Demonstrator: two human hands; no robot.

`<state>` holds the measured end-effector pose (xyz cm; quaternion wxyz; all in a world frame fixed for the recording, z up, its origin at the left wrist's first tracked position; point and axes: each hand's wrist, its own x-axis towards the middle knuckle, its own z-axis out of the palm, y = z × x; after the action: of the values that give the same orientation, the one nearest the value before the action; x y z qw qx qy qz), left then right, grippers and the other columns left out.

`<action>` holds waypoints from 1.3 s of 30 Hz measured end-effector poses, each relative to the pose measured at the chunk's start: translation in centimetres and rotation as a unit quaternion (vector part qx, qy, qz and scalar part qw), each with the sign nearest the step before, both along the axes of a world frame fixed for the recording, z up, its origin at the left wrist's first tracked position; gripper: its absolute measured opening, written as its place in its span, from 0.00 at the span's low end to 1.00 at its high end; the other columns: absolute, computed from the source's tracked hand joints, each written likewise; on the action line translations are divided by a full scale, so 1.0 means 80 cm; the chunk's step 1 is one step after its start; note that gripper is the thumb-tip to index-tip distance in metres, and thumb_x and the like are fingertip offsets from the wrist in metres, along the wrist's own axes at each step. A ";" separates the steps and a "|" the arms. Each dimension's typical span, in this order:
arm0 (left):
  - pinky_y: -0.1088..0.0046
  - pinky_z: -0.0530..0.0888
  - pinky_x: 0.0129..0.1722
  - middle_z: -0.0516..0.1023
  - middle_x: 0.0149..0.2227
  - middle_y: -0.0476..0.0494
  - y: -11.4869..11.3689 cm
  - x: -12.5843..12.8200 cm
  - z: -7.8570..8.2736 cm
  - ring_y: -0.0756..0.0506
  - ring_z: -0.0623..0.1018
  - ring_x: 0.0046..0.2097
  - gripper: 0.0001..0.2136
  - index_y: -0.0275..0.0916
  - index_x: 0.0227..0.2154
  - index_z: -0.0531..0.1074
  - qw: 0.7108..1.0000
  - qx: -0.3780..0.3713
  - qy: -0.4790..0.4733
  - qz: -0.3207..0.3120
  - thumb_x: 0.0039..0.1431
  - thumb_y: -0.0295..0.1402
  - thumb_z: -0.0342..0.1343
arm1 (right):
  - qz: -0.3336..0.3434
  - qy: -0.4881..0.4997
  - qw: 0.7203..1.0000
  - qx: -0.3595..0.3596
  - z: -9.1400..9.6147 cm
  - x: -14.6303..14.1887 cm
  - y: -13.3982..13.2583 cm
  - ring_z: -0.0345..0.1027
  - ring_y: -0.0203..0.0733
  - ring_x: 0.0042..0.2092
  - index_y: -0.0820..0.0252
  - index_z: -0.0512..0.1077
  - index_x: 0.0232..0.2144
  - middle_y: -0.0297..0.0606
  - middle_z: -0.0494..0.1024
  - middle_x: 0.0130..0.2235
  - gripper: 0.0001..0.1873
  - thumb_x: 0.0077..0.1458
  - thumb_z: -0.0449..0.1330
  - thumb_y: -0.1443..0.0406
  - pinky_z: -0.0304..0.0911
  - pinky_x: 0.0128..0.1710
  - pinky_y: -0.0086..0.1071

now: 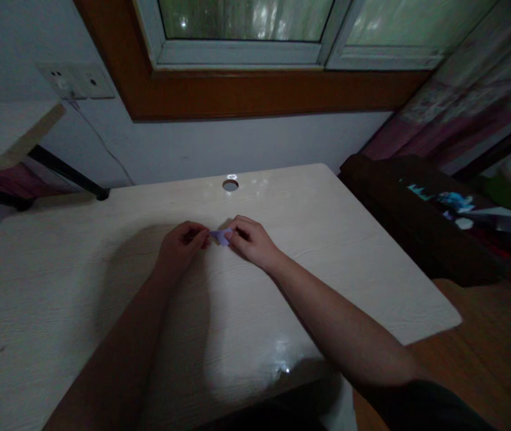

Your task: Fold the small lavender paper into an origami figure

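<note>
A small folded piece of purple paper [221, 236] is stretched between my two hands, just above the pale wood-grain table [255, 299]. My left hand [186, 242] pinches its pointed left tip between thumb and fingers. On the other side, my right hand [250, 239] grips the wider end with the thumb on top. The fingers cover part of the paper, so its full folded shape cannot be made out.
A round cable hole [230, 185] lies near the table's back edge. A raised shelf [8, 134] on black legs stands at the left. Behind is a wall with sockets [78, 82] and a window. Dark furniture [417, 221] with assorted items stands at the right.
</note>
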<state>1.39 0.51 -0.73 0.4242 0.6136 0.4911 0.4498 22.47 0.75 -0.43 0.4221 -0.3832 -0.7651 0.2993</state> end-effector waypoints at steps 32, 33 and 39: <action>0.75 0.73 0.34 0.79 0.27 0.48 -0.007 0.002 0.005 0.50 0.77 0.30 0.09 0.37 0.29 0.75 0.995 0.057 0.071 0.031 0.60 0.36 0.56 | 0.014 -0.016 1.000 0.012 -0.005 -0.003 -0.001 0.63 0.35 0.32 0.60 0.74 0.33 0.34 0.69 0.29 0.08 0.61 0.58 0.63 0.58 0.33 0.29; 0.75 0.73 0.34 0.79 0.27 0.48 -0.007 0.002 0.005 0.50 0.77 0.30 0.09 0.37 0.29 0.75 0.994 0.061 0.080 0.034 0.60 0.37 0.55 | 0.017 -0.015 1.000 0.010 -0.005 -0.004 -0.001 0.63 0.35 0.31 0.60 0.74 0.33 0.33 0.68 0.29 0.08 0.61 0.58 0.63 0.58 0.33 0.29; 0.74 0.72 0.35 0.77 0.27 0.48 -0.009 0.000 0.004 0.50 0.76 0.30 0.12 0.38 0.27 0.74 0.992 0.082 0.091 0.033 0.63 0.37 0.52 | 0.022 -0.006 1.000 -0.014 -0.003 -0.003 -0.002 0.61 0.35 0.31 0.60 0.74 0.30 0.32 0.67 0.28 0.09 0.60 0.58 0.62 0.58 0.33 0.28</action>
<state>1.41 -0.18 -0.39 0.3112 0.6678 0.5093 0.4448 22.20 0.60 -0.69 0.4055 -0.3741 -0.7717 0.3164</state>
